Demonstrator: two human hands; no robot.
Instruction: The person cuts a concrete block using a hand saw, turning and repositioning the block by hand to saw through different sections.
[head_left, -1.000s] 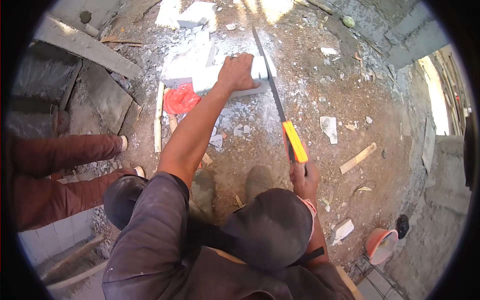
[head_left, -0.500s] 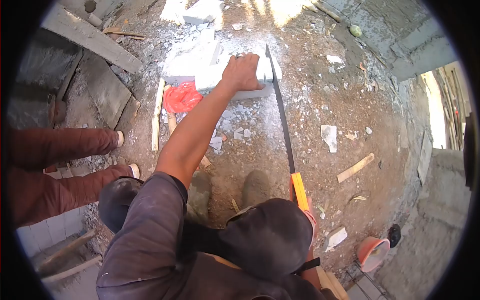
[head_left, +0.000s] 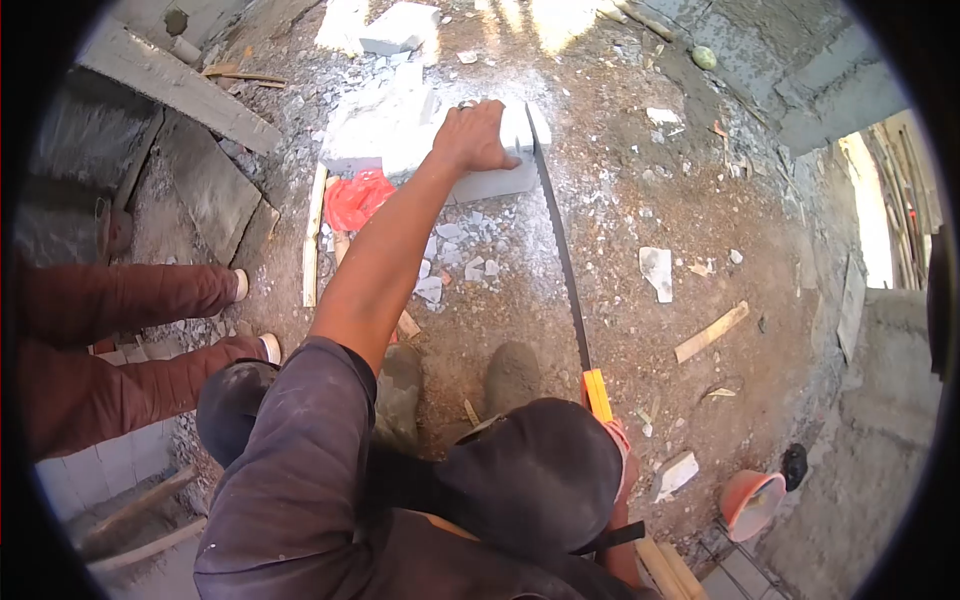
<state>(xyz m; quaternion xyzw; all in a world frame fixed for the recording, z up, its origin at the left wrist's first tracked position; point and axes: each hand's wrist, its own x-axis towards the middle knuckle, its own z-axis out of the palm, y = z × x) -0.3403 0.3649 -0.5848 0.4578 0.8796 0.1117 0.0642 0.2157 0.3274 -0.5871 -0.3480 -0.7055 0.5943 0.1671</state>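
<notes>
Block (head_left: 408, 152) lies on a lower block (head_left: 495, 184) upon the rubble-strewn ground (head_left: 680, 215), ahead of the person's boots. At the far left another person's brown-trousered legs (head_left: 150, 290) reach in, near a slanting grey board (head_left: 215, 190). The knee (head_left: 535, 470) bulks dark in the foreground. The saw (head_left: 565, 245) runs from the block's right end back toward the knee, its blade at that end, its handle (head_left: 597, 395) orange-yellow. The bucket (head_left: 750, 505), pinkish, is at the lower right. The left hand (head_left: 472, 138) is on the block, fingers over its top and thumb at the near edge, grasping it. The right hand (head_left: 618, 432) is mostly hidden behind the knee, by the handle; whether its fingers are clenched, I cannot tell. Crumpled red plastic (head_left: 355, 200) sits just left of the lower block, beside a thin wooden strip (head_left: 314, 235).
</notes>
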